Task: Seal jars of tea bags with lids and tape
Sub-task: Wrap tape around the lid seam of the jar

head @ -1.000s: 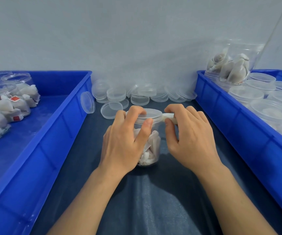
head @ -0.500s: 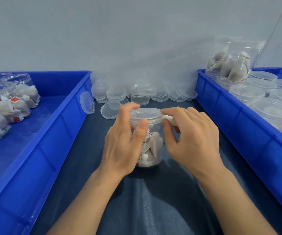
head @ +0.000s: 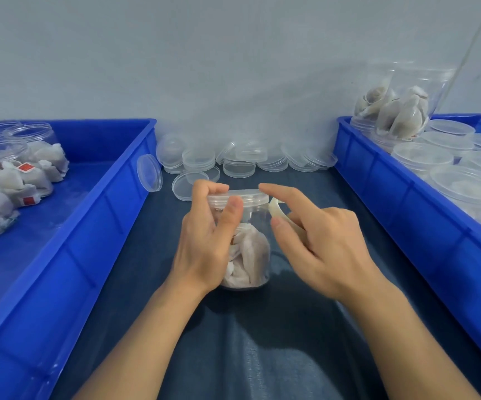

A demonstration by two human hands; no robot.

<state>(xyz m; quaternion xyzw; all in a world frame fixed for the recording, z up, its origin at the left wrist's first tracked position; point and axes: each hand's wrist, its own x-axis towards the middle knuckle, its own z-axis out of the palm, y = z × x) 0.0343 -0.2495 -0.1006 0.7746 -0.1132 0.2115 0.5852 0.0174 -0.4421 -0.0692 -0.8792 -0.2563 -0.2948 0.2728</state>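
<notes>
Clear plastic everywhere: the jar (head: 246,243) stands upright on the dark blue cloth (head: 262,342) between 2 blue trays, with tea bags (head: 248,255) heaped in its lower half and a clear lid (head: 240,196) sitting on its mouth. The left hand (head: 207,241) grips the jar near the top, thumb and fingers curled round the lid's rim. The right hand (head: 320,243) hovers just beside the jar, index finger stretched toward the lid edge, while thumb and another finger pinch a short whitish strip of tape (head: 276,210); I cannot tell whether its free end touches the jar.

The risks, as I judge them: the strip is small and curled, so it may stick to the fingers or fold on itself before it bridges lid and wall. If the lid is not fully seated, taping now would fix it crooked. Pressing sideways on the light jar could tip or slide it should the left hand loosen.

Loose lids (head: 242,163) lie stacked against the wall behind. The left tray (head: 89,215) holds open filled jars on their sides; the right tray (head: 401,203) holds lidded ones.
</notes>
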